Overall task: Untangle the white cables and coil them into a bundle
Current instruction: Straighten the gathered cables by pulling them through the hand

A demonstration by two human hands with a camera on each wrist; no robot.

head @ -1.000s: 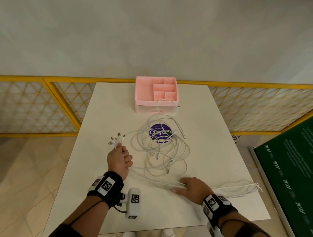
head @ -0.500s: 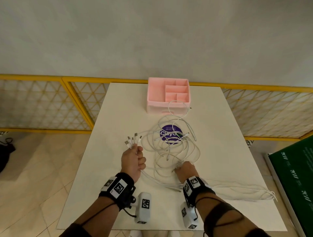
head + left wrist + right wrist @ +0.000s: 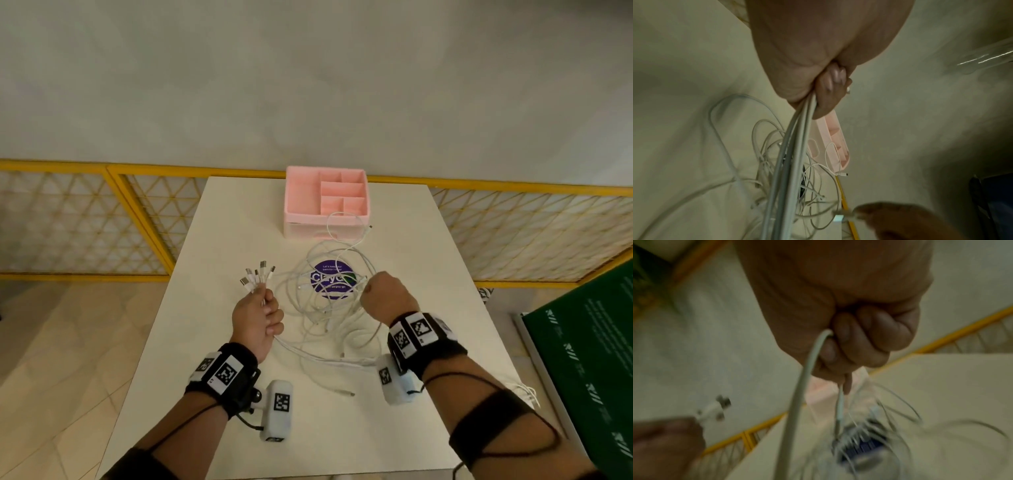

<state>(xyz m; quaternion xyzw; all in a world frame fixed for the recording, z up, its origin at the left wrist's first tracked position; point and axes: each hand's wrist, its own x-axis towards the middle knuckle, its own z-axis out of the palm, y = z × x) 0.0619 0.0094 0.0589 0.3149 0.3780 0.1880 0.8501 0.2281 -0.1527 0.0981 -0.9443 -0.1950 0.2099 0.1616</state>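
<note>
A tangle of white cables [image 3: 322, 308] lies in loose loops on the white table [image 3: 428, 260], partly over a round purple sticker [image 3: 333, 279]. My left hand [image 3: 258, 320] grips several cable ends in a fist; their plugs [image 3: 257, 278] fan out above it. The left wrist view shows the strands [image 3: 795, 146] running down from that fist [image 3: 818, 84]. My right hand [image 3: 385, 294] is raised at the right of the tangle, fingers curled round one cable [image 3: 803, 386] that hangs from the fist [image 3: 851, 340]. One loop [image 3: 346, 226] lies against the pink box.
A pink organiser box [image 3: 327, 202] with several compartments stands at the table's far edge. A yellow mesh fence [image 3: 85, 219] runs behind and beside the table. A green board [image 3: 589, 342] lies on the floor at the right. More cable [image 3: 524, 392] trails off the table's right edge.
My right hand rose off the table and moved up to the right side of the tangle, now clenched round a cable. My left hand kept its grip on the plug ends.
</note>
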